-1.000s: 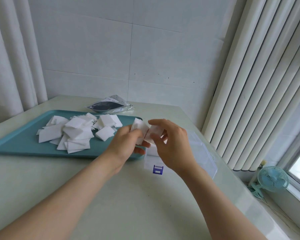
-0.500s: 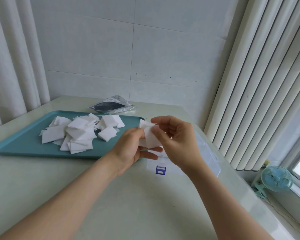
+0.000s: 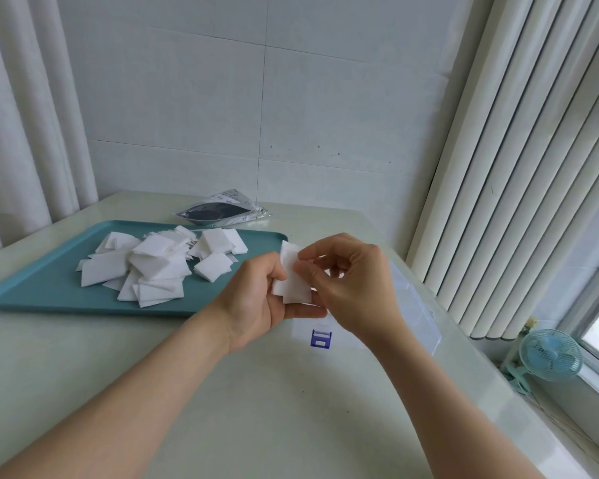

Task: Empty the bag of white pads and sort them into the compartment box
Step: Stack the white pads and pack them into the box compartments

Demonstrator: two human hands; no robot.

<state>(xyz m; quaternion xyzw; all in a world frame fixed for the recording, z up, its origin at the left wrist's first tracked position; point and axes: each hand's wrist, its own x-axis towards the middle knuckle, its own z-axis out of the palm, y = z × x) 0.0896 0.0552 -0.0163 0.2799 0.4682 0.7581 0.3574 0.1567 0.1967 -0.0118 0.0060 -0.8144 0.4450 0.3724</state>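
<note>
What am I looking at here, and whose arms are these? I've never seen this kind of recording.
There is no machine: a person works with bare hands, and the one camera is worn on the head, looking forward and down, so the arms reach in from below. The left hand holds a few white pads, and the right hand pinches them from the other side. On the pale table lies a teal tray with a loose pile of pads; behind it lies the bag. Under the hands stands a clear box with a blue latch; its compartments are hard to make out.
</note>
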